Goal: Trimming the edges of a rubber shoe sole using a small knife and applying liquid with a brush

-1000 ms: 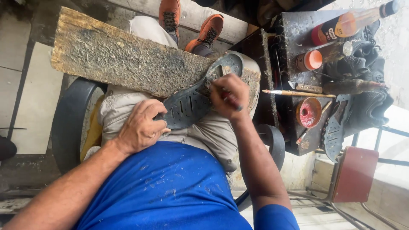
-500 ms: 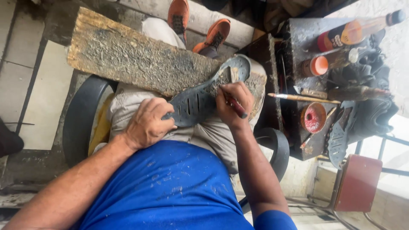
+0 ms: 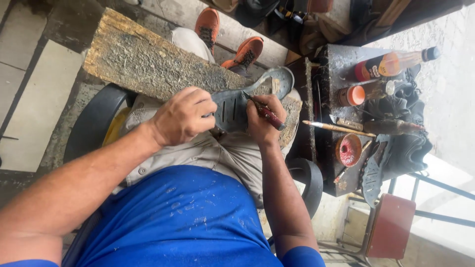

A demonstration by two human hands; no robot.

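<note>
Sole (image 3: 247,101) flat on board (image 3: 148,62) near its right end. Left hand (image 3: 183,118) curled, pinning heel; right hand (image 3: 262,121) fisted round knife (image 3: 264,112). Probably light, floppy rubber; best pinned flat.

You're in a cobbler's makeshift workshop, scarred wooden board (image 3: 153,62) across your lap as a bench, dark stained side table (image 3: 331,118) crowded with glue pots (image 3: 349,150), bottles (image 3: 391,63), a brush (image 3: 336,128), shoe parts along its far edge

hands: two, left hand (image 3: 184,117) and right hand (image 3: 263,118)
grey shoe sole (image 3: 247,96): one
wooden board (image 3: 158,66): one
orange shoes (image 3: 227,37): two
bottles (image 3: 391,64): two
</note>
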